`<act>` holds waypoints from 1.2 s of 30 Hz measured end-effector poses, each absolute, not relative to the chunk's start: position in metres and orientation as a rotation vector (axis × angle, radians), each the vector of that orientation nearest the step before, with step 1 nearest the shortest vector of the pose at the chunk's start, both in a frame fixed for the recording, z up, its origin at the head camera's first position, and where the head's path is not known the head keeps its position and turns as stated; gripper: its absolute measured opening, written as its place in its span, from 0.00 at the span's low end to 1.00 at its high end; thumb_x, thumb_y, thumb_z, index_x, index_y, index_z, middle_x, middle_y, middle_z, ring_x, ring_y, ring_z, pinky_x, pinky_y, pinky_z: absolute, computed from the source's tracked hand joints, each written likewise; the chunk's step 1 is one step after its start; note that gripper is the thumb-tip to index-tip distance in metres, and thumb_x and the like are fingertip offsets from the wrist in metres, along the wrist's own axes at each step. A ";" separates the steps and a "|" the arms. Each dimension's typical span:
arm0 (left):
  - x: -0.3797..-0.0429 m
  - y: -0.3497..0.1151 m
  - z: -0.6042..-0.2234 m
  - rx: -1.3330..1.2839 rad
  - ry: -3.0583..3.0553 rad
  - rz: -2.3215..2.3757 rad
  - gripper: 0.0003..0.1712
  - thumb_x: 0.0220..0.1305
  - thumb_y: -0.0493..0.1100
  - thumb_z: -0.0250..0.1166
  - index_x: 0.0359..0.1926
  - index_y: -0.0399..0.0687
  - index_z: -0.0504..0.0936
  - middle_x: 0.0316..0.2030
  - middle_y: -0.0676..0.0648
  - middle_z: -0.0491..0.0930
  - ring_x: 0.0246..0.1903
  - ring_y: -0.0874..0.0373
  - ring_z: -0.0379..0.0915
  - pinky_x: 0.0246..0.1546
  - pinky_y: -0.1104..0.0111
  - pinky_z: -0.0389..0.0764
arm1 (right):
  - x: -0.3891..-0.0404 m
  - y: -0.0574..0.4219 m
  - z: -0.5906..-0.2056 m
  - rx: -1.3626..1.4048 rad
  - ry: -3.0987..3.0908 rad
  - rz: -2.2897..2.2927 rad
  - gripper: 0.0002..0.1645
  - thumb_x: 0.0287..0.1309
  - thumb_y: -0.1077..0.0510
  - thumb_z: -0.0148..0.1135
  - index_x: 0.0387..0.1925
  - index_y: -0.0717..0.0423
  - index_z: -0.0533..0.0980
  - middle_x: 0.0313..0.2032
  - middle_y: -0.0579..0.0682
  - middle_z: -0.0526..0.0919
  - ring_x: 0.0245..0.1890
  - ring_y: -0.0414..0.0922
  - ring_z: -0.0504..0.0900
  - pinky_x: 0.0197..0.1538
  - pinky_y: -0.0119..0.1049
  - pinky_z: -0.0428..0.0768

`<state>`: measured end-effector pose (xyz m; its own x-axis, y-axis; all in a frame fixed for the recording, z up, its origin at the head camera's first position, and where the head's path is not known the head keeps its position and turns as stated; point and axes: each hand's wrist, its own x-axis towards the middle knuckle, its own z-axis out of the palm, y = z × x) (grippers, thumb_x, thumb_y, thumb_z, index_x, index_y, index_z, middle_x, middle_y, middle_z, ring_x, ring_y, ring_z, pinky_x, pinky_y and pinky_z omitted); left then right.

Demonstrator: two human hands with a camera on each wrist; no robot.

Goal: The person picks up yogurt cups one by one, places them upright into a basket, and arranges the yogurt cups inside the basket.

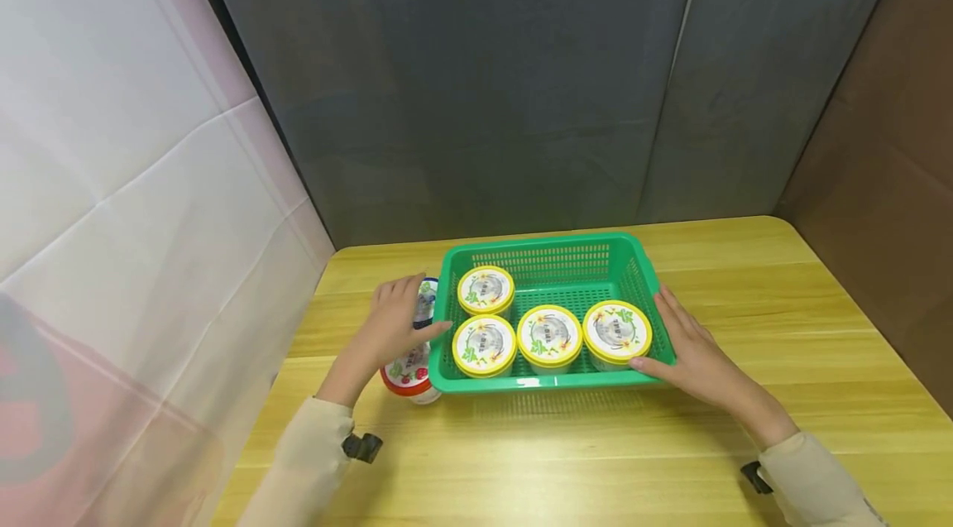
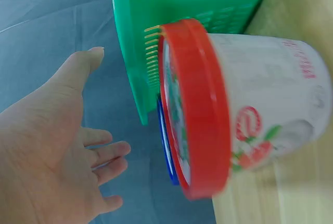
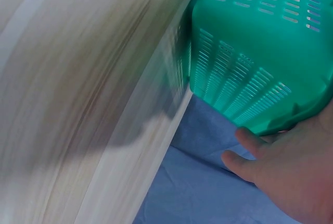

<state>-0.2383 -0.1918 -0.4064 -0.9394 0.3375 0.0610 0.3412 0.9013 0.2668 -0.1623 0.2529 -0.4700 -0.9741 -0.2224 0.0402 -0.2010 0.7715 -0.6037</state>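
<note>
A green plastic basket (image 1: pixel 532 382) holds several round tubs with yellow-rimmed lids, including one tub (image 1: pixel 616 331) at its right front. The right hand (image 1: pixel 696 353) grips the basket's right end, thumb over the front corner of the rim and fingers along the outer side. At the left end, the left hand (image 1: pixel 395 324) has its fingers spread, its thumb near the rim; the left wrist view shows a gap between them. Below that hand is a red-lidded tub (image 2: pixel 195 109) with strawberry pictures. A blue-lidded tub (image 1: pixel 427 299) beside it is partly hidden.
The wooden table (image 1: pixel 551 461) extends in front of the basket and to its right. A dark grey cloth wall (image 1: pixel 476 88) stands behind the table, a white panel (image 1: pixel 149 138) on the left and a brown one (image 1: pixel 886 146) on the right.
</note>
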 end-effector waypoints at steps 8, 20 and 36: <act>-0.210 -0.210 -0.415 -0.544 -3.034 -0.391 0.57 0.55 0.66 0.69 0.72 0.32 0.58 0.67 0.31 0.66 0.67 0.33 0.60 0.69 0.37 0.58 | -0.163 0.253 -0.472 -0.351 2.932 -0.981 0.69 0.56 0.33 0.66 0.79 0.57 0.33 0.80 0.58 0.31 0.76 0.71 0.43 0.67 0.77 0.48; -0.187 -0.225 -0.427 -0.549 -3.030 -0.458 0.56 0.54 0.65 0.70 0.70 0.30 0.62 0.66 0.30 0.67 0.65 0.33 0.63 0.66 0.37 0.61 | -0.162 0.253 -0.471 -0.355 2.930 -0.991 0.69 0.57 0.34 0.66 0.79 0.56 0.33 0.80 0.54 0.28 0.76 0.72 0.43 0.66 0.78 0.47; -0.183 -0.229 -0.430 -0.504 -3.042 -0.600 0.55 0.58 0.63 0.69 0.73 0.33 0.58 0.68 0.30 0.66 0.66 0.33 0.61 0.66 0.35 0.60 | -0.162 0.253 -0.472 -0.353 2.925 -1.001 0.69 0.56 0.34 0.66 0.79 0.56 0.32 0.80 0.54 0.28 0.76 0.72 0.42 0.66 0.78 0.47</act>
